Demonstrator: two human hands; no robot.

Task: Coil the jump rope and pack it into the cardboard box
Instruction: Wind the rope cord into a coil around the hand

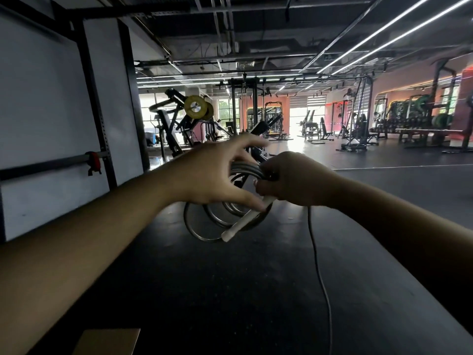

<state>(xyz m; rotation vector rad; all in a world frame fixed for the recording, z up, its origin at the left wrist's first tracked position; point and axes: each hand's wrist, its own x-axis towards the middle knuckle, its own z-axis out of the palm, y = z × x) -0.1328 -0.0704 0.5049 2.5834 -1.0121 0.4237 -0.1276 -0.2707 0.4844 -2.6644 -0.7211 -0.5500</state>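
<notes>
I hold a grey jump rope in front of me, wound into several loose loops that hang below my hands. My right hand is shut on the bunched top of the loops, and a white handle slants down-left from it. My left hand has its fingers spread, with the thumb touching the white handle and the fingers over the coil. A free length of rope trails from my right hand down to the floor. A corner of the cardboard box shows at the bottom left edge.
The floor is dark rubber gym matting. A white wall panel with a black rack upright and bar stands on the left. Weight machines and benches fill the far side of the room.
</notes>
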